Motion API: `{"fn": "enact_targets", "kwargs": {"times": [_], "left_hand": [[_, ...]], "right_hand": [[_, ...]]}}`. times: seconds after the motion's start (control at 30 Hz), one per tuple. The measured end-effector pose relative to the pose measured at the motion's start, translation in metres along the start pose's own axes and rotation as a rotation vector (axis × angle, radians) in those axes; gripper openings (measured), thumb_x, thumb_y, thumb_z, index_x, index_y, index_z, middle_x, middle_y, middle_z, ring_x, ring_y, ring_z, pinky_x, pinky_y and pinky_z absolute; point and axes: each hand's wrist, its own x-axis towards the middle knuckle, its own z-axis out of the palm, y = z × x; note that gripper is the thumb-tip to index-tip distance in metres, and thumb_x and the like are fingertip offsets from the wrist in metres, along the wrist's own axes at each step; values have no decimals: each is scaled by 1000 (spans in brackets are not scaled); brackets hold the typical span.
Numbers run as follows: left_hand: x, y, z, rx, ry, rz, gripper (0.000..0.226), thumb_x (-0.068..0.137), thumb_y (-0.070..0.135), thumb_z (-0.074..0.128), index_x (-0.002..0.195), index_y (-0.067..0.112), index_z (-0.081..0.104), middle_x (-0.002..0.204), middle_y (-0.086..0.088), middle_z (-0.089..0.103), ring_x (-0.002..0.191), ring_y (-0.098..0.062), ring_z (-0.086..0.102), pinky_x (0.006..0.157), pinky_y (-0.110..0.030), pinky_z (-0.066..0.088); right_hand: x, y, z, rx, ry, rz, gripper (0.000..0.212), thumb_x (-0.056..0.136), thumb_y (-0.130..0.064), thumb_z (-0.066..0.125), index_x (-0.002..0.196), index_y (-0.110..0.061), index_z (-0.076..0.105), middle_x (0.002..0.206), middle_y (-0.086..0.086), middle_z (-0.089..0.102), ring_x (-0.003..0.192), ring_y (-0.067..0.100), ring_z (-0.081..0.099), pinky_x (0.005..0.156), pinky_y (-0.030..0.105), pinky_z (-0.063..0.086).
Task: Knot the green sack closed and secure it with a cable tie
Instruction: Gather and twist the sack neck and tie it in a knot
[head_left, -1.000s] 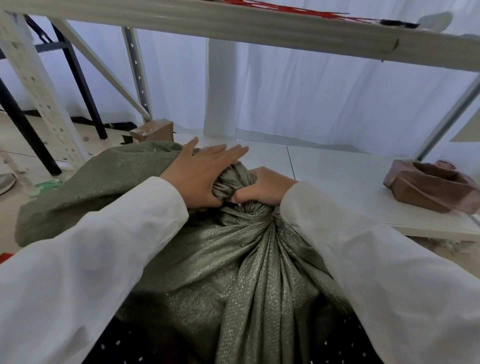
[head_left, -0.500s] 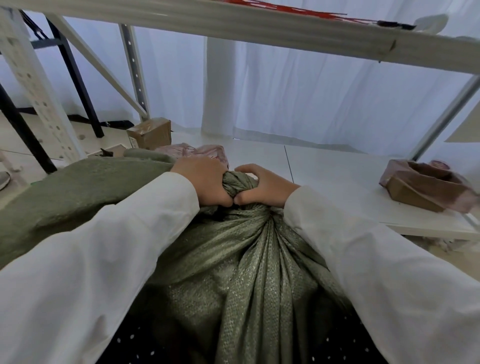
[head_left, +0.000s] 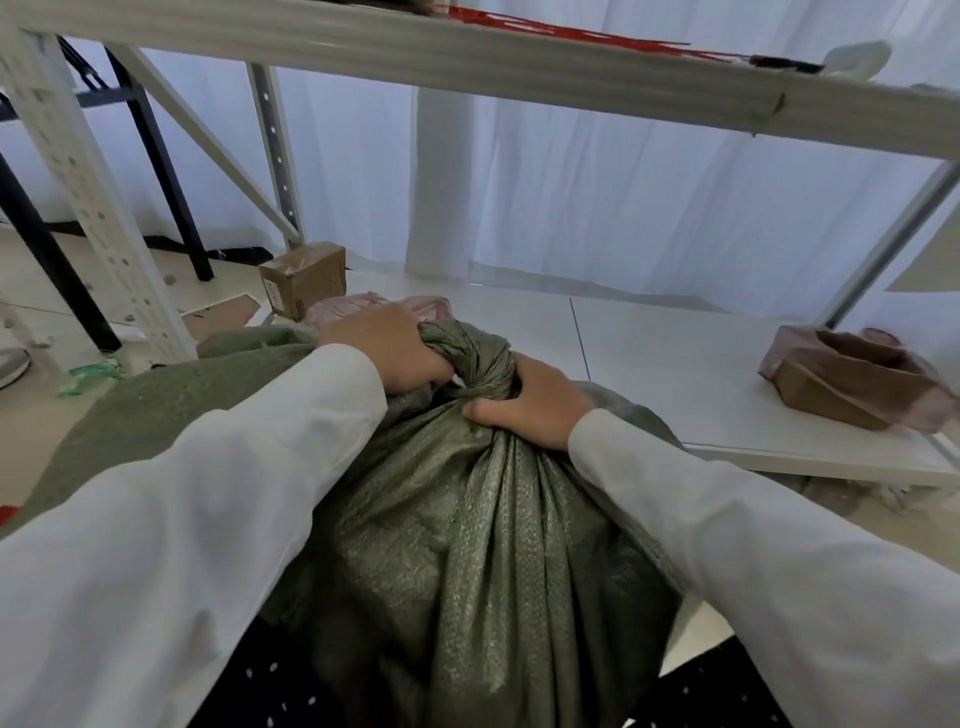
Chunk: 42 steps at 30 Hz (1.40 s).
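Note:
A full green woven sack (head_left: 467, 545) stands in front of me, its mouth gathered and twisted into a thick knot (head_left: 475, 358) at the top. My left hand (head_left: 387, 345) grips the twisted end of the sack on the knot's left side. My right hand (head_left: 524, 402) grips the gathered neck just below and right of the knot. The loose tail of the sack (head_left: 156, 405) trails off to the left under my left sleeve. No cable tie is visible.
A white shelf board (head_left: 701, 374) lies behind the sack under a white rack beam (head_left: 467, 57). A brown wrapped package (head_left: 852, 382) sits at its right, a cardboard box (head_left: 304, 278) at the back left, a pink bag (head_left: 363, 304) behind my left hand. Rack posts stand at left.
My left hand went from lying flat over the twisted fabric to gripping it. The knot has drawn tighter and rounder, and my right hand has slid lower on the neck.

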Motion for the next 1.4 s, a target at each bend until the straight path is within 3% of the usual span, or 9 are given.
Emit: {"fn": "enact_targets", "kwargs": {"times": [0.13,0.27,0.33,0.4,0.6,0.73,0.97,1.17,1.4], "left_hand": [[0,4,-3,-67,21,-1,53,44,58,53,82,23,64,89,4,62,80,-19,59,80,-35,52],[-5,2,0,-152,50,6,47,44,55,51,68,14,56,76,0,60,76,-18,58,70,-32,49],[-11,2,1,-257,94,34,56,51,46,57,81,-2,57,73,-5,54,72,-18,56,61,-28,42],[-18,1,4,-404,123,98,51,58,31,63,90,-7,51,94,-21,56,87,-27,59,68,-31,44],[-37,-1,16,-731,21,90,8,73,13,69,79,9,65,74,-3,63,66,-14,55,63,-22,41],[-37,-2,21,-903,-22,170,30,75,0,68,84,28,62,85,8,65,80,-4,58,77,-22,45],[-29,4,24,-881,-146,276,26,65,14,68,87,27,64,97,-1,68,94,-15,62,90,-31,45],[-20,18,28,-853,-125,350,20,67,16,60,82,30,62,86,12,64,78,3,59,80,-19,47],[-13,29,42,-954,-61,151,28,80,10,61,107,15,65,101,-3,70,92,-15,64,81,-27,51]], "right_hand": [[9,-5,12,67,165,28,35,67,-38,67,95,-18,59,89,-2,62,84,19,55,64,27,36],[18,-11,28,70,295,118,45,58,-55,58,87,-20,59,80,-5,61,80,23,59,72,35,45],[17,-14,33,92,339,149,42,59,-53,56,85,-21,57,77,-6,59,79,24,58,81,41,47],[13,-17,35,115,360,158,37,61,-50,56,83,-20,56,73,-8,57,78,23,58,84,43,47],[1,-17,25,113,360,68,42,49,-50,53,80,-22,57,91,0,60,93,25,56,85,38,44],[-18,-21,11,68,323,-42,31,63,-29,68,92,-21,59,96,-4,57,97,20,53,84,30,39],[-40,-18,4,71,292,-109,45,72,-35,73,110,-19,56,106,-2,66,102,20,59,89,33,45],[-46,-12,3,118,371,-80,41,75,-43,69,107,-22,53,98,-8,61,101,18,57,81,26,39],[-25,7,-7,197,300,-28,52,75,-42,71,116,-20,49,104,-10,56,102,12,55,90,29,42]]}}
